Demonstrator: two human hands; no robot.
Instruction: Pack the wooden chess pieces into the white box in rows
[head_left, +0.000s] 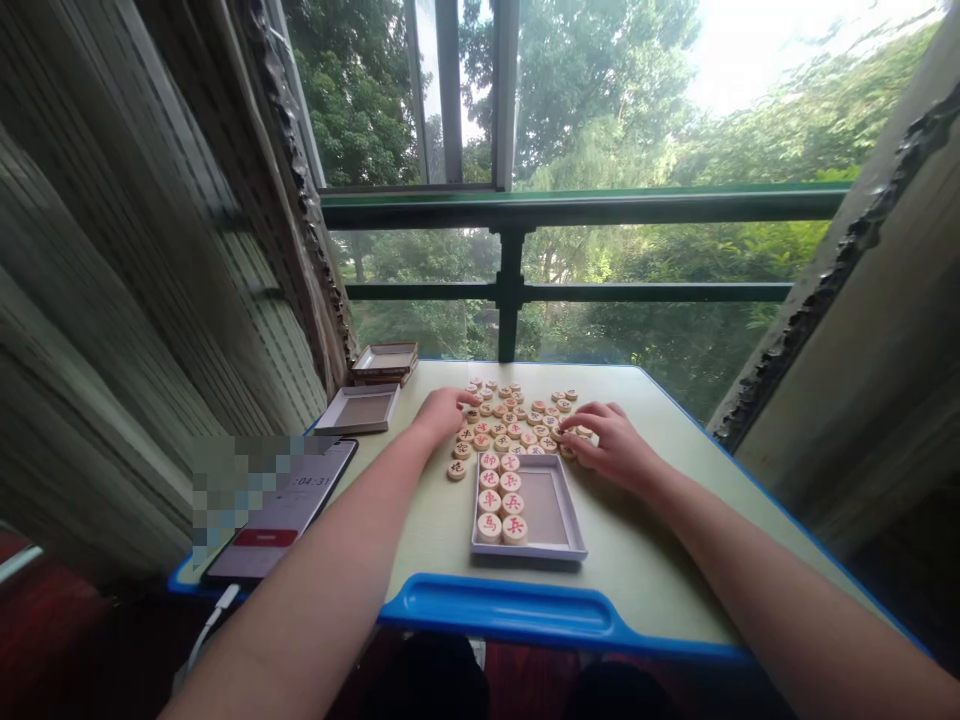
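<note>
Many round wooden chess pieces [514, 415] lie scattered on a pale table top [652, 560]. My left hand [442, 412] rests at the left edge of the pile, fingers curled onto pieces. My right hand [611, 443] lies at the right edge, fingers bent and pinched on a piece [568, 451]. In front of the pile a shallow grey tray [559, 545] holds several pieces [501, 495] with red characters, set in two columns along its left side.
A phone [289, 505] with a timer on its screen lies at the left, a white cable [210, 630] plugged in. An open grey box lid [358, 408] and a stacked box [385, 361] sit at back left. The table has a blue rim [510, 608]. A window railing [570, 208] stands behind.
</note>
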